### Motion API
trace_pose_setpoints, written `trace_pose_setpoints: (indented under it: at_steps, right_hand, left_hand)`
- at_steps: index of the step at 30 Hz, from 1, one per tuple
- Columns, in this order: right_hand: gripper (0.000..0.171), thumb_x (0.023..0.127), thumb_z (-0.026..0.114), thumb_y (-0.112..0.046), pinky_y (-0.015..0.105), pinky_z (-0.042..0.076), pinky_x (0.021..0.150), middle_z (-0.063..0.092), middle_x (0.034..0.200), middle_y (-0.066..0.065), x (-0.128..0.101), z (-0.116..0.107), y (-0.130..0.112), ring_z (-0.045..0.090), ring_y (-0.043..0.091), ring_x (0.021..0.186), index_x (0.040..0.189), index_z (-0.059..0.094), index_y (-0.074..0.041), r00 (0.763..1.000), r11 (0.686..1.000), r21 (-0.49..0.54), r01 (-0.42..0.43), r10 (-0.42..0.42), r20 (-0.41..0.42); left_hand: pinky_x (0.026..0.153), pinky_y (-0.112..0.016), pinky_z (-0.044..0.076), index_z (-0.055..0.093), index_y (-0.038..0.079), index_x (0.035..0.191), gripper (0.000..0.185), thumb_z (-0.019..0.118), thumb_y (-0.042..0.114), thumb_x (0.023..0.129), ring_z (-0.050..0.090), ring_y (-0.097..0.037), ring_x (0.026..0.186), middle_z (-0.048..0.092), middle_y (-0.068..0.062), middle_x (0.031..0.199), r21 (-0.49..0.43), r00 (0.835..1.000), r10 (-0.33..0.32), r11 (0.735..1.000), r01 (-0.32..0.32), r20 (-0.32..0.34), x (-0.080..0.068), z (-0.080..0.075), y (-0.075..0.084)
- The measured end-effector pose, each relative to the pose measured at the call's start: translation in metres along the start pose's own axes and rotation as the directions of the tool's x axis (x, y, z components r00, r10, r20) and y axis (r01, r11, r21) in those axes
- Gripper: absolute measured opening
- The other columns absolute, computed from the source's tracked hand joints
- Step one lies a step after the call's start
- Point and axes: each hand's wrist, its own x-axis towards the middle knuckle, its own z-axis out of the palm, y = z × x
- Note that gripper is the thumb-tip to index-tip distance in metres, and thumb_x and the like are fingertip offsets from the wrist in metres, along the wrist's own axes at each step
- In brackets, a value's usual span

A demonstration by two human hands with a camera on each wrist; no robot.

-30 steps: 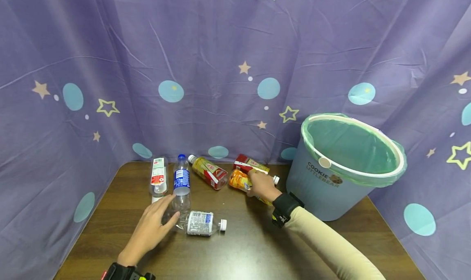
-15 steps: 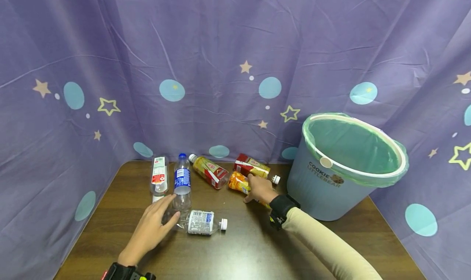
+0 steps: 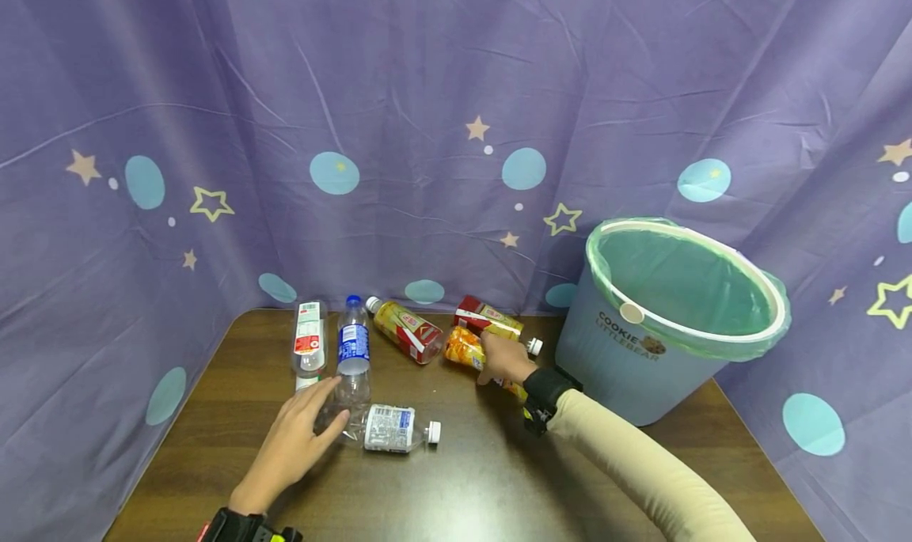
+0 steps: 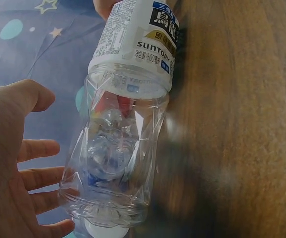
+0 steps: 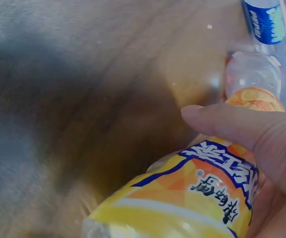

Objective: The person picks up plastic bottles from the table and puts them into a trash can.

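Low in the centre of the head view, the left hand (image 3: 295,439) is lying flat on the brown table (image 3: 463,487) with its fingers straight and spread, the fingertips just touching the base of a clear bottle with a white label (image 3: 385,429) that is lying on its side; the left wrist view is showing the same bottle (image 4: 128,124) filling the middle of the frame, with the relaxed, released fingers (image 4: 33,148) at the lower left beside its bottom end. Right of centre, the right hand (image 3: 504,358) is curling its fingers and thumb round an orange-labelled bottle (image 3: 466,350) that is lying on the table, and the right wrist view is showing the thumb (image 5: 232,126) pressing across that bottle's orange and yellow label (image 5: 192,198). Just behind it a red and yellow bottle (image 3: 492,320) is lying against the curtain, with another red and yellow bottle (image 3: 406,332) to its left, then a blue-labelled bottle (image 3: 352,348) and a clear bottle with a red and green label (image 3: 308,340) side by side. At the right of the frame a blue bin (image 3: 613,360) with a green liner is standing on the table, near the right hand
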Motion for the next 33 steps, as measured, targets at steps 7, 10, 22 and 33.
trace_pose_setpoints:
  at_steps: [7,10,22,33]
  right_hand:
    - [0.045,0.063,0.091,-0.012,0.036,0.048,0.064,0.061,0.085,0.003,-0.001,-0.031,-0.002,0.057,0.021,0.076,0.096,0.061,-0.009,0.997,0.996,0.06,0.067,-0.069,0.032]
    - [0.049,0.066,0.09,-0.014,0.034,0.048,0.067,0.062,0.089,0.003,-0.006,-0.049,-0.009,0.058,0.02,0.078,0.105,0.061,-0.008,0.994,0.99,0.108,0.095,-0.1,0.045]
    - [0.049,0.072,0.086,-0.018,0.032,0.052,0.068,0.065,0.092,0.006,-0.051,-0.12,-0.044,0.063,0.019,0.077,0.11,0.056,-0.01,0.967,0.957,0.147,0.25,-0.255,0.014]
    - [0.051,0.072,0.085,-0.018,0.032,0.039,0.06,0.051,0.079,-0.002,-0.108,-0.198,-0.08,0.051,0.018,0.071,0.112,0.054,-0.017,0.921,0.919,-0.082,0.387,-0.389,-0.009]
  left_hand:
    - [0.111,-0.067,0.036,0.053,0.004,0.146,0.057,0.068,0.031,0.098,0.053,-0.046,0.133,0.056,-0.023,0.145,-0.001,1.0,-0.016,1.0,0.016,0.019,-0.001,0.001,0.0]
    - [0.111,-0.067,0.036,0.052,0.005,0.146,0.057,0.068,0.031,0.098,0.053,-0.046,0.133,0.056,-0.023,0.145,-0.001,1.0,-0.016,1.0,0.016,0.025,-0.001,0.002,0.0]
    - [0.11,-0.068,0.035,0.053,0.004,0.145,0.057,0.069,0.028,0.097,0.054,-0.046,0.132,0.057,-0.023,0.145,-0.008,1.0,0.023,1.0,-0.023,0.002,0.001,0.004,0.001]
    - [0.111,-0.069,0.034,0.052,0.005,0.147,0.058,0.069,0.029,0.097,0.053,-0.047,0.133,0.055,-0.023,0.146,-0.008,1.0,0.006,1.0,-0.006,0.013,0.0,0.004,0.001]
